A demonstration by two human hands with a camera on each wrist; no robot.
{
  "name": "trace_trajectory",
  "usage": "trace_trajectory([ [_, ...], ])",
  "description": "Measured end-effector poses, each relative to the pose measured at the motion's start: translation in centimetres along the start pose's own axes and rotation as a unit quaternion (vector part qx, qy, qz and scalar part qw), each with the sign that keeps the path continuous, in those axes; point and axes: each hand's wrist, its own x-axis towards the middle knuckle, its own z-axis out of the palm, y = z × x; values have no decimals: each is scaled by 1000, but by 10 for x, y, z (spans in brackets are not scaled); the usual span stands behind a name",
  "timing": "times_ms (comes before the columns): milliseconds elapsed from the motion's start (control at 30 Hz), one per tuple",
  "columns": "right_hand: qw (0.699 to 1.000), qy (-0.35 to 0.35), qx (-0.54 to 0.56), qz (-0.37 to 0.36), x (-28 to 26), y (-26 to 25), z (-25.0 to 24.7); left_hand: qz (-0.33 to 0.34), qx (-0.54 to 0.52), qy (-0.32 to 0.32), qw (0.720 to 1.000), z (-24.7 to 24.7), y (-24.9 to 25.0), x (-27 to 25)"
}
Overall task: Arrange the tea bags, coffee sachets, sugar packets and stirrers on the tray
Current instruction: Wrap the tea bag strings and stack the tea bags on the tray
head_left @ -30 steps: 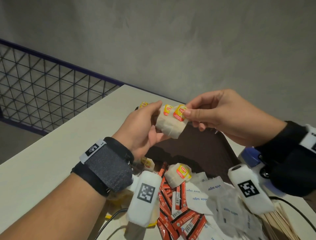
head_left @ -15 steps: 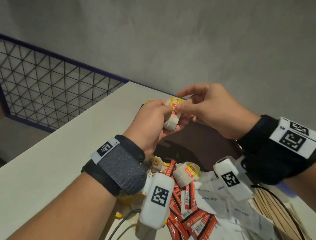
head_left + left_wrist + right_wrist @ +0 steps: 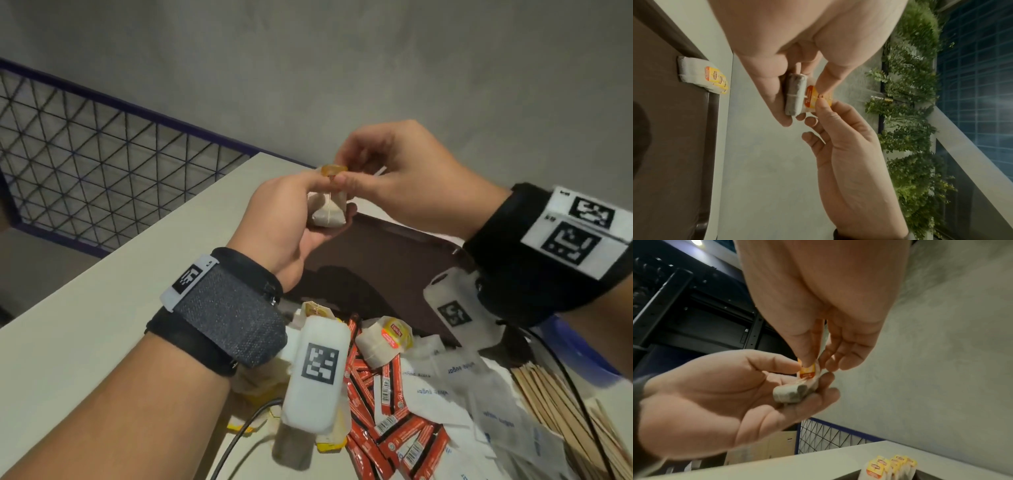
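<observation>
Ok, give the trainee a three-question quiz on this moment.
1. True or false: the left hand holds the white paper tea bags.
2. The right hand pinches: A) a yellow-and-red paper tag B) a wooden stirrer C) a sugar packet?
3. Fill in: a row of tagged tea bags already stands at the edge of the dark brown ____.

Key: 1 true; 2 A; 3 tray.
</observation>
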Motion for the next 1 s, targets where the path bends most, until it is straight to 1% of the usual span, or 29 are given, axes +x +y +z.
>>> trace_trajectory([
  [67,997,-11,65,42,13,0,-1,12,30,44,999,-6,7,3],
  [133,983,-33,147,109,25,2,-1,28,44,100,994,-14,17,7],
  [200,966,-63,185,170,36,10,5,48,39,144,988,-24,27,11],
  [267,956,-102,173,215,45,22,17,63,10,165,984,-34,37,11],
  [367,939,-167,151,260,52,37,43,67,-30,183,980,-48,46,11],
  [467,924,-213,151,279,57,47,66,66,-50,195,977,-55,50,13],
  [567,915,-241,147,289,67,55,81,62,-50,203,976,-57,50,14],
  [633,914,-240,135,298,74,59,88,59,-46,208,975,-57,49,15],
  [800,916,-212,125,317,88,68,102,55,-42,214,974,-58,47,18],
  [900,914,-189,134,333,91,71,108,54,-40,219,973,-58,46,19],
  [1000,908,-182,145,348,88,72,107,53,-39,221,973,-57,45,20],
])
